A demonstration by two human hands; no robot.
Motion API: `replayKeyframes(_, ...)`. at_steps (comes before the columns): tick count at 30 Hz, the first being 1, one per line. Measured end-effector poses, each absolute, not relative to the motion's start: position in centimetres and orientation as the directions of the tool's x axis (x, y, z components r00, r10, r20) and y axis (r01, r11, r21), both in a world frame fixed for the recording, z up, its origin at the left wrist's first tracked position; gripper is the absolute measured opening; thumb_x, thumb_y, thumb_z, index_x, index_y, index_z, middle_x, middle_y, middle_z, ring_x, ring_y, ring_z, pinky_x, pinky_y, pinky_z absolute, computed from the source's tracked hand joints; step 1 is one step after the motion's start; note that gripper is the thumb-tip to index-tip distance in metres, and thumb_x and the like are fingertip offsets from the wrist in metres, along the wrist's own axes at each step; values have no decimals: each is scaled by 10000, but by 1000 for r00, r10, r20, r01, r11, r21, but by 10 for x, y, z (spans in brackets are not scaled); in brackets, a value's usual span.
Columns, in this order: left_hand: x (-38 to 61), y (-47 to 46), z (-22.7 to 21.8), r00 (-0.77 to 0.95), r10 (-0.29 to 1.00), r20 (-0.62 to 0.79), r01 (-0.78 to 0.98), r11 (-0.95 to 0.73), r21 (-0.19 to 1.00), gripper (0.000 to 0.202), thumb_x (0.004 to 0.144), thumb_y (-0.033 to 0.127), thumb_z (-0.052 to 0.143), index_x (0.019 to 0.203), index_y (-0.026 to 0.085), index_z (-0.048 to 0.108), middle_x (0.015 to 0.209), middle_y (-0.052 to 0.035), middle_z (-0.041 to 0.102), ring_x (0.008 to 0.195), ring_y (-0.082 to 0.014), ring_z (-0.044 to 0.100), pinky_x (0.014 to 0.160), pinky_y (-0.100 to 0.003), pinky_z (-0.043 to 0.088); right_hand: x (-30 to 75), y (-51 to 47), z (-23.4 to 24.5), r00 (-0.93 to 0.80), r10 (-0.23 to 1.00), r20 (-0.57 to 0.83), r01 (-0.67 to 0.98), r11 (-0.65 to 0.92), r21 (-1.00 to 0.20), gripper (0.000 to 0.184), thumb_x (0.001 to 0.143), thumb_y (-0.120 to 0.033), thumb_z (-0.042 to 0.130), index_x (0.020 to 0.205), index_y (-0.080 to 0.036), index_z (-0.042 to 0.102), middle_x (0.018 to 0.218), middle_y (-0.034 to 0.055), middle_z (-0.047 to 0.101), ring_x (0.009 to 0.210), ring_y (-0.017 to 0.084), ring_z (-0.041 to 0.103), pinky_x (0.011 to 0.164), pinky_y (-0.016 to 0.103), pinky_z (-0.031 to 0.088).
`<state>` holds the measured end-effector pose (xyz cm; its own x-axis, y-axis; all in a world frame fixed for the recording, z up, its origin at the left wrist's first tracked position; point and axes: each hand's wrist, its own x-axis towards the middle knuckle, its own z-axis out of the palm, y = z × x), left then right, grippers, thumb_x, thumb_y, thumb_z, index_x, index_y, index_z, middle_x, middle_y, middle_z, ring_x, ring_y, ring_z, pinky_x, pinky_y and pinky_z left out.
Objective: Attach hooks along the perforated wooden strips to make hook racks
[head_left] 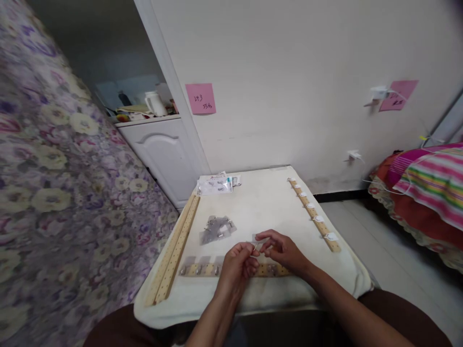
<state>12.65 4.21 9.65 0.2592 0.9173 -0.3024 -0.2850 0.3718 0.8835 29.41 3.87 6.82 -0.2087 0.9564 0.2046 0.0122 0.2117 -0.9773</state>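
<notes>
My left hand (241,260) is closed in a pinch on a small, thin, pale piece whose kind I cannot make out. Just to its right, my right hand (282,250) has its fingers apart, the index finger stretched toward the left fingertips. Beneath both hands runs a light wooden strip with holes (263,271), bearing several small grey plastic pieces with shiny parts; its middle is hidden by my hands. Beyond my left hand lies a pile of small grey clear bags (217,229) with metal bits and something white inside.
Two bare drilled wooden strips (177,248) lie along the table's left edge. Another strip (310,212), with several white tags hooked on it, lies along the right side. Printed packets (215,185) rest at the back left of the cloth-covered table (253,202). A flowered curtain (72,193) hangs left.
</notes>
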Motion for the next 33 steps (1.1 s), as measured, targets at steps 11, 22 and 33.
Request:
replayKeyframes(11, 135, 43, 90, 238, 933, -271, -134, 308, 942, 290, 662, 417, 640, 694, 169, 495, 575, 36, 583, 382, -59, 467, 396, -177, 326, 292, 37, 65, -269, 959, 86, -136, 51, -989, 311, 747, -408, 594, 953, -179, 550, 812, 33, 632, 769, 171, 621, 678, 299, 499)
replayKeyframes(22, 145, 25, 91, 243, 963, 116, 405, -210, 890, 127, 802, 330, 479, 839, 216, 521, 642, 37, 556, 550, -108, 526, 523, -206, 377, 289, 42, 54, -29, 1000, -6, -138, -10, -990, 215, 726, -379, 582, 686, -171, 546, 605, -25, 512, 528, 84, 462, 475, 191, 400)
replayKeyframes(33, 154, 28, 75, 244, 952, -183, -86, 209, 974, 300, 781, 482, 473, 781, 183, 502, 619, 36, 565, 397, -80, 494, 381, -194, 335, 297, 31, 66, -73, 997, -31, -299, -51, -953, 201, 722, -368, 599, 705, -174, 550, 639, -18, 562, 473, 62, 407, 455, 195, 345)
